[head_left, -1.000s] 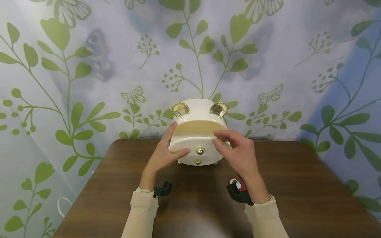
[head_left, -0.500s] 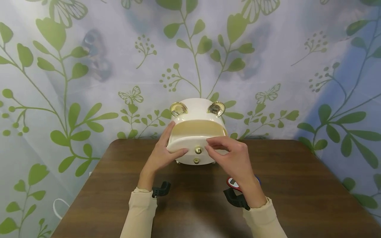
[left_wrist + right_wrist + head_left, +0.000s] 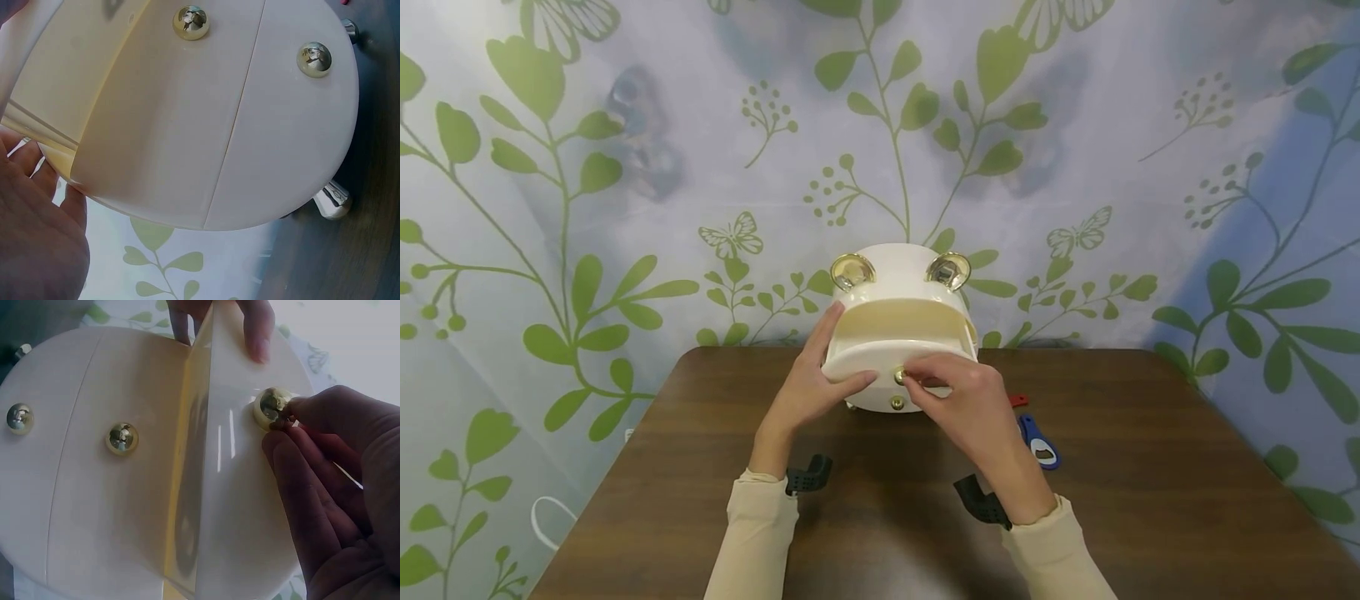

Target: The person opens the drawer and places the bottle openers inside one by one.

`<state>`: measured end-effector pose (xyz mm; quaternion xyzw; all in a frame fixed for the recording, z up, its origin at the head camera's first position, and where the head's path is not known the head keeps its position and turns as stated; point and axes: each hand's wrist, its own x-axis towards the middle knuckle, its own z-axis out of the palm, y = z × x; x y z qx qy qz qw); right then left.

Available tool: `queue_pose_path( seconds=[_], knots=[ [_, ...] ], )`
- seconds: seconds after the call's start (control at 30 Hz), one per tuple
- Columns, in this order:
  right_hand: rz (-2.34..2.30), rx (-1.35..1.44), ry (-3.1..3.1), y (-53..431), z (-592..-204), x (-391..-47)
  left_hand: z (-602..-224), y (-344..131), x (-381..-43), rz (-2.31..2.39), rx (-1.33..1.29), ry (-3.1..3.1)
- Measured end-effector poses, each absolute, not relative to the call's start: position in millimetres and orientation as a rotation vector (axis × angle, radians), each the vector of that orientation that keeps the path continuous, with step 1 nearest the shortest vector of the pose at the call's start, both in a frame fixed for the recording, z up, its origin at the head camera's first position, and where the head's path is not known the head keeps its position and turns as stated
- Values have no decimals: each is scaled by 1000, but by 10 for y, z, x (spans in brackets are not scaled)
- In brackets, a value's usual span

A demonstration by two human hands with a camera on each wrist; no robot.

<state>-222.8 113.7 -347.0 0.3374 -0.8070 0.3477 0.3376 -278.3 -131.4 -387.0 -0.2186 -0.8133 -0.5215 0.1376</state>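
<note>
A white rounded drawer box [image 3: 904, 268] with two gold ears stands on the table. Its top drawer [image 3: 861, 354] is pulled out, baring a cream-coloured hollow behind its front. My left hand [image 3: 808, 387] holds the left side, its thumb on the drawer front and its other fingers along the side. With thumb and fingertips, my right hand [image 3: 973, 404] pinches the drawer's gold knob [image 3: 270, 407], seen closely in the right wrist view. Lower fronts carry two more gold knobs, including the middle knob [image 3: 190, 23] and the bottom knob [image 3: 314, 59]; both lower fronts look closed.
Just right of my right hand, a blue bottle opener [image 3: 1041, 446] lies on the brown wooden table [image 3: 1150, 467]. A small red piece [image 3: 1018, 400] shows behind it, mostly hidden. A cloth [image 3: 1075, 150] with green leaves hangs behind the table.
My right hand has moved left from the drawer's right edge to its knob and now pinches it. The blue opener has come into fuller view. My left hand has stayed put.
</note>
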Motion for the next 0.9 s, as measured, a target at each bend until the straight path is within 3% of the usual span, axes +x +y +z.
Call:
queue_pose_path(
  seconds=[0.4, 0.73, 0.9],
  knots=[
    [929, 884, -2104, 1143, -3490, -2218, -3546, -1227, -2496, -1546, -640, -2354],
    [934, 887, -2106, 1144, -3502, -2204, -3582, -1219, -2504, -1547, -605, -2363],
    [909, 884, -2094, 1151, -3523, -2208, -3779, -1251, -2669, -1525, -603, -2358]
  ],
)
